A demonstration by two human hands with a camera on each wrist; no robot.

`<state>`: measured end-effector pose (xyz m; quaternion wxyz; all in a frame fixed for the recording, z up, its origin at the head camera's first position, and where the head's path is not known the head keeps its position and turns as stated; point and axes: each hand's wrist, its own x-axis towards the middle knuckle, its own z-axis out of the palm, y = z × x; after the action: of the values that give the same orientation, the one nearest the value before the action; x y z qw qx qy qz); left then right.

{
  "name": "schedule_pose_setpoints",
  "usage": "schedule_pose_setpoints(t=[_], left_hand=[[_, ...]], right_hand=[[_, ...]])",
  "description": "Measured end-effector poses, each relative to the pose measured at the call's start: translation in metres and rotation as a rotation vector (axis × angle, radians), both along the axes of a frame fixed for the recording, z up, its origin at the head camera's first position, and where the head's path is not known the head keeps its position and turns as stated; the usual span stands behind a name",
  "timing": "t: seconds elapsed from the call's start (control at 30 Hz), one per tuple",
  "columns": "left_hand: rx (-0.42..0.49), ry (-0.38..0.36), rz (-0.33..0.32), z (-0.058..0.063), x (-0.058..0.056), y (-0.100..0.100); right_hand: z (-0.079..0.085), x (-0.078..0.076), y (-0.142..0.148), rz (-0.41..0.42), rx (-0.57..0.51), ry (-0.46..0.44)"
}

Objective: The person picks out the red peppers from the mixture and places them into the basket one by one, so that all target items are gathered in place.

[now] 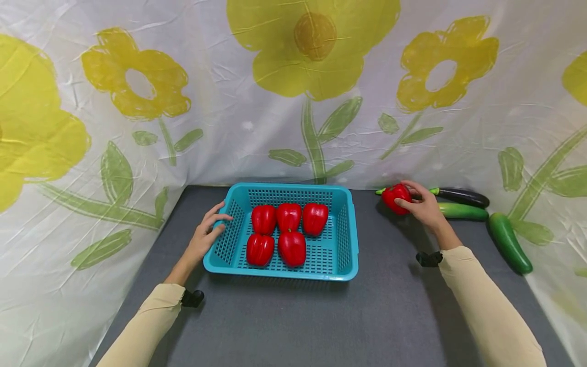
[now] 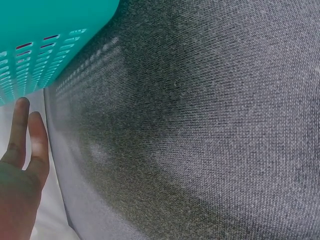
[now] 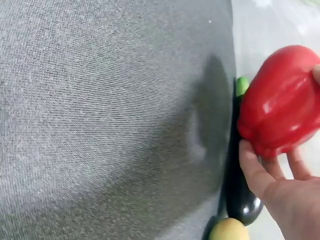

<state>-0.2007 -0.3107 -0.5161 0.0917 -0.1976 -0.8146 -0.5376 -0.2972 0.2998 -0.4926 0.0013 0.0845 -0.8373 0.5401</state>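
My right hand [image 1: 424,206] grips a red bell pepper [image 1: 396,199] at the back right, between thumb and fingers. In the right wrist view the pepper [image 3: 280,102] is held above the cloth, with an eggplant [image 3: 243,202] behind it. My left hand [image 1: 208,234] is at the left side of a blue plastic basket [image 1: 284,275], fingers extended by its rim. From the left wrist, two of that hand's fingers [image 2: 19,125] show near the basket's perforated wall [image 2: 42,52]; whether they touch it I cannot tell. Several red bell peppers [image 1: 289,216] lie inside the basket in two rows.
At the right lie a dark eggplant [image 1: 460,197], a green zucchini-like vegetable [image 1: 463,211] and a dark green cucumber-like one [image 1: 509,243]. Dark grey cloth [image 1: 293,326] covers the table. A white curtain with painted yellow flowers [image 1: 316,35] rises behind it and at both sides.
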Motion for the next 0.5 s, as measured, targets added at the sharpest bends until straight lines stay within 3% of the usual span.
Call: schedule_pose_setpoints(t=[0.33, 0.5], left_hand=[[0.009, 0.002, -0.004, -0.003, -0.001, 0.0], [0.009, 0.003, 0.001, 0.0, 0.0, 0.001]], right_hand=[[0.009, 0.008, 0.0, 0.032, -0.111, -0.122], [0.011, 0.013, -0.002, 0.033, -0.152, -0.138]])
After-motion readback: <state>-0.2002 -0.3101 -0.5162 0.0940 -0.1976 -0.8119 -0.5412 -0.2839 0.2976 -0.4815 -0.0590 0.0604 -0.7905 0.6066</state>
